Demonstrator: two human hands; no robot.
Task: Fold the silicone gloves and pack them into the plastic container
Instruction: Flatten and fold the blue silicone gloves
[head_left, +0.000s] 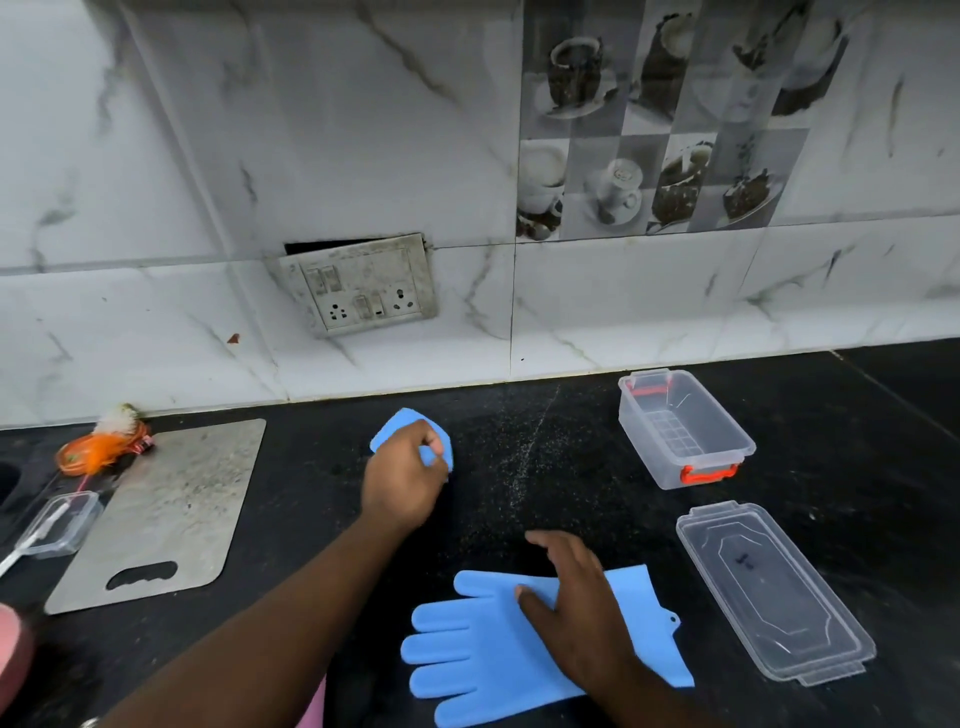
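Observation:
A blue silicone glove (467, 644) lies flat on the black counter near me, fingers pointing left. My right hand (576, 603) rests on its palm area with relaxed fingers. Farther back, my left hand (405, 478) grips a second blue glove (402, 426), which looks folded small and is mostly hidden under the hand. The clear plastic container (727, 447) with orange latches stands open and empty at the right back. Its clear lid (774, 592) lies separately in front of it.
A steel cutting board (156, 514) lies on the left, with a small clear box (62, 525) and an orange object (98, 447) beside it. A wall socket panel (358, 286) sits on the marble backsplash. Black counter (545, 467) stretches between the hands and the container.

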